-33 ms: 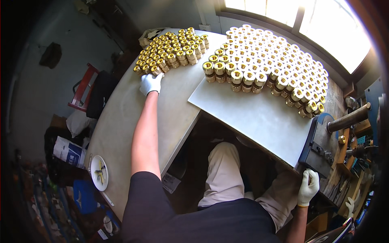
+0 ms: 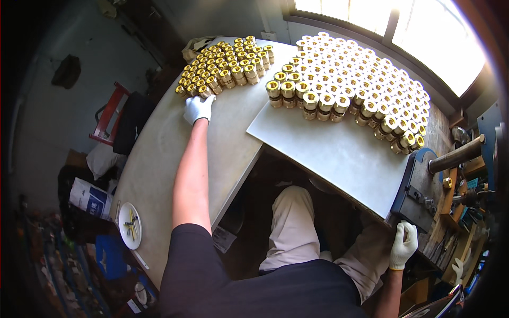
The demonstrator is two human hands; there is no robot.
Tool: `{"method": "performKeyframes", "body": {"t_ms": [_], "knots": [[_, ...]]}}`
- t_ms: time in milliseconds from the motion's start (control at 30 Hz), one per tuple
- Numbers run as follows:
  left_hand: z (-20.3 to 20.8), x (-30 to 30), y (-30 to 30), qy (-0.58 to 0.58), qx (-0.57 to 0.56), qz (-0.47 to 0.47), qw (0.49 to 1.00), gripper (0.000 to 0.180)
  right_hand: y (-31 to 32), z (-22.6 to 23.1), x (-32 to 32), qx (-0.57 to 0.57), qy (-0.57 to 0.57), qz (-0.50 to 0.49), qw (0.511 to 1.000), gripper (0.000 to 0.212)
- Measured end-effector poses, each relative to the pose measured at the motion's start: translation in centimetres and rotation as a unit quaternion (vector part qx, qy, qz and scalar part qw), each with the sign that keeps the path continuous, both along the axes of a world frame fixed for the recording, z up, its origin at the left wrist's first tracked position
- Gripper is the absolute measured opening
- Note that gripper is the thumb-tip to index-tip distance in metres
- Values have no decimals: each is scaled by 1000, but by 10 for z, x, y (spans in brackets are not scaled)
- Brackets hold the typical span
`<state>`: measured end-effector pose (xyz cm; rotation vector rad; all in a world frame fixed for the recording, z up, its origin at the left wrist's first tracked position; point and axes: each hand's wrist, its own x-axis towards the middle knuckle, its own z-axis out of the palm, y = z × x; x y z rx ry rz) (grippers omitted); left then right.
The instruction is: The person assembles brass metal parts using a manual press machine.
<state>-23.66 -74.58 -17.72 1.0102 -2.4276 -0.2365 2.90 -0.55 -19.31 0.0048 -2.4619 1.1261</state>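
My left hand (image 2: 198, 109), in a white glove, is closed round a brass fitting (image 2: 205, 91) at the near edge of the left-hand group. The other brass fittings (image 2: 227, 78) there stand upright in close rows on the grey table (image 2: 159, 159). My right hand (image 2: 404, 247), also gloved, is low on the right beside the near corner of a dark machine base (image 2: 422, 183). Its fingers are curled in, and whatever they hold, if anything, is hidden. A larger block of brass fittings (image 2: 339, 100) stands upright on the light board (image 2: 328, 148) in front of me.
A white plate (image 2: 130, 227) with several small brass-coloured pieces lies at the table's left edge. A thick metal rod (image 2: 457, 153) rises from the machine base. Tools and a spare glove (image 2: 459, 270) lie at far right. A red metal frame (image 2: 110, 114) stands left of the table.
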Motion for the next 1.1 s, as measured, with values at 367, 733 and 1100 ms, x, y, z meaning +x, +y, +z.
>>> {"method": "performKeyframes", "body": {"t_ms": [367, 733, 1100], "knots": [[-18, -11, -1, 12, -49, -47, 998, 53, -4, 3, -2, 22, 39, -7, 999, 4], [31, 44, 193, 298, 16, -392, 870, 21, -7, 14, 0, 6, 56, 3, 998, 9], [77, 121, 330, 188, 3, -593, 783, 24, -10, 13, -1, -8, 86, 47, 995, 9]]}}
